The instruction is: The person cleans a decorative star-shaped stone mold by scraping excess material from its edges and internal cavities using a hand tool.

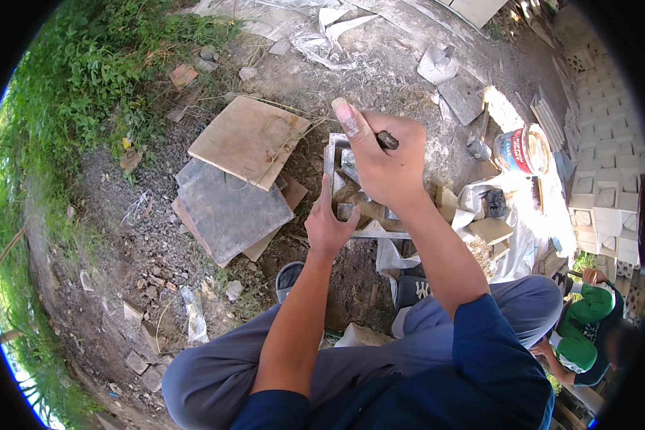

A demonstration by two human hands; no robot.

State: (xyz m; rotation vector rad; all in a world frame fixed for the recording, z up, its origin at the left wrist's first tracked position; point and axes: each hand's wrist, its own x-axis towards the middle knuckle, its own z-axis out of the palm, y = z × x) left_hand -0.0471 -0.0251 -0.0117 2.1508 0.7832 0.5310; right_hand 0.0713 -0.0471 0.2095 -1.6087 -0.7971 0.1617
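Observation:
A rectangular grey frame with several compartments lies on the ground between my feet. My left hand rests at its near left corner, index finger stretched along the left side and thumb apart. Raised over the frame, my right hand is closed in a fist around a dark handle, thumb pointing up. Only the handle's end shows; the rest of that tool is hidden by the fist. Much of the frame's right part is behind my right hand and forearm.
Flat square tiles, a tan one and a dark grey one, are stacked left of the frame. A paint bucket stands right, near white sheeting. Pale blocks are stacked far right. Another person in green is at lower right.

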